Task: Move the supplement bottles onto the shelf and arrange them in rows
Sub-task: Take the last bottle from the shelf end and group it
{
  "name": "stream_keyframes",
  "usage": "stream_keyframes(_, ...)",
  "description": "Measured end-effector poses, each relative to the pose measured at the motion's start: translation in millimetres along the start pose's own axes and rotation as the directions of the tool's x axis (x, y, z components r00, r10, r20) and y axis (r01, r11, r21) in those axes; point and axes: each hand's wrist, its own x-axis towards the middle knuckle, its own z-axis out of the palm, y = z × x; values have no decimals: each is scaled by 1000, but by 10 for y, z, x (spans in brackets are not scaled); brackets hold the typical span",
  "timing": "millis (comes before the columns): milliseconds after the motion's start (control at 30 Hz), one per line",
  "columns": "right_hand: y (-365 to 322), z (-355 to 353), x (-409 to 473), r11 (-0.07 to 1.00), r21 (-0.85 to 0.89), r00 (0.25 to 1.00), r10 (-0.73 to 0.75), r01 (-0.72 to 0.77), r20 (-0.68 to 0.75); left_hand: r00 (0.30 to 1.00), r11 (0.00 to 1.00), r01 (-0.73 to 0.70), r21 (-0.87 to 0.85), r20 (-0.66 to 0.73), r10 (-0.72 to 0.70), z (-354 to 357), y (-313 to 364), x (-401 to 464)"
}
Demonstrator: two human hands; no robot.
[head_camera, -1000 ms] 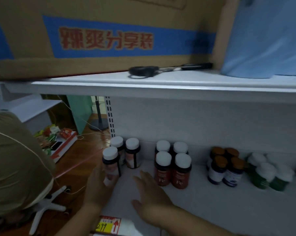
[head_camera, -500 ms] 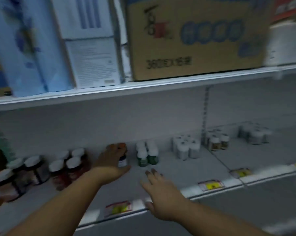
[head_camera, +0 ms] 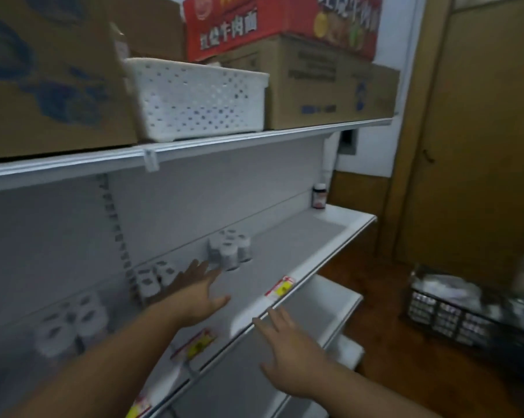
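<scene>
Since the earlier frame your view has swung right along the shelf (head_camera: 324,254), and your left hand (head_camera: 199,292), which rested by a brown-capped bottle, now hovers with nothing under it. Its fingers are spread and straight above the shelf board, gripping nothing. Just beyond its fingertips stands a cluster of white-capped supplement bottles (head_camera: 230,248); a second cluster (head_camera: 153,277) sits just left of that hand, and a third (head_camera: 71,322), blurred, stands further left beside your forearm. Your right hand (head_camera: 288,348) is also spread and flat, holding nothing, just in front of the shelf's front edge, near a yellow price tag (head_camera: 282,286). Far beyond both hands, a lone dark bottle (head_camera: 319,196) stands at the shelf's right end. Above, a white perforated basket (head_camera: 197,98) sits between cardboard boxes (head_camera: 327,82).
</scene>
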Motion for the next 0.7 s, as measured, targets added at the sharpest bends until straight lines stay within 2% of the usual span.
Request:
stream_keyframes(100,667,-141,244,994,-10,994,112,-111,7,994,994,-107,-20,-29,107,157,455,777)
stream_keyframes(233,1521,-556,700,961,31,961,275,-276,20,981,978,-155,-138,97,169,263,971,1812)
stream_keyframes(333,2100,-847,1044,934,90,935,352,-346,-54,962,960,-211,-186,133,237,191,1309,2495)
stream_keyframes(433,2624,-969,1321,920,118,913,387,-374,-127,959,952,-237,-192,108,261,201,1595,3067)
stream_keyframes(567,3166,-1057,1665,917,152,915,387,-368,-118,952,954,-243,-172,144,269,417,1844,3685)
stream_keyframes(700,3769,-1145,2176,934,168,937,334,-314,-103,967,969,-179,-172,152,206,582,1992,4228)
